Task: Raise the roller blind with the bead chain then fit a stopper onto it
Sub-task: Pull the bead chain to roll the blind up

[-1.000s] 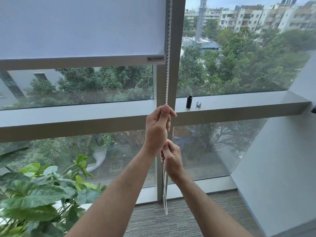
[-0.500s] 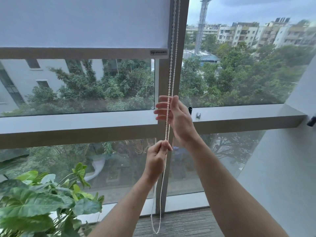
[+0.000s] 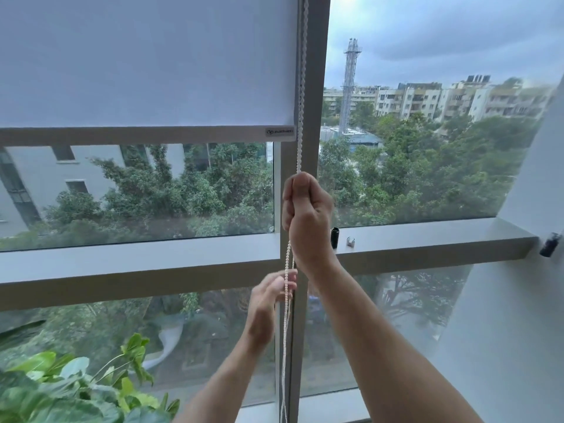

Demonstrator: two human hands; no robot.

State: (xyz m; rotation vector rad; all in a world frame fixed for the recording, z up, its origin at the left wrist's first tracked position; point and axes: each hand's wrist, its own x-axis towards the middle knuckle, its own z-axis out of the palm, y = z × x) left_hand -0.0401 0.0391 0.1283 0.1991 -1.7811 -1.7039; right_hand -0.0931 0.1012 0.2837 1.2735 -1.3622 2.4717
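White beads run in a doubled line down the window post: the bead chain [image 3: 300, 87] hangs from above the top of the view, passes through both hands and trails on towards the floor. The right hand [image 3: 306, 222] is closed in a fist around it at about the height of the lower pane's top, thumb uppermost, gripping firmly. Below it the left hand [image 3: 267, 303] has its fingers [image 3: 287, 277] loosely curled beside the strands; whether they pinch the chain or only guide it I cannot tell.

The roller blind [image 3: 146, 62] covers the upper part of the left window, its grey bottom bar [image 3: 137, 135] sitting well above the sill [image 3: 137, 264], so a good stretch of glass is uncovered beneath it. Judging by that, the raising is partly done, with more blind left to wind up if it is meant to go fully to the top.

The fitting has not begun. On the sill to the right of the post, just beside the right wrist, stand a small black cylinder [image 3: 334, 236] and a tiny silvery piece [image 3: 351, 241], apart from each other; one of them is probably the stopper, though they are too small to tell which. A leafy plant [image 3: 76, 389] fills the lower left corner.
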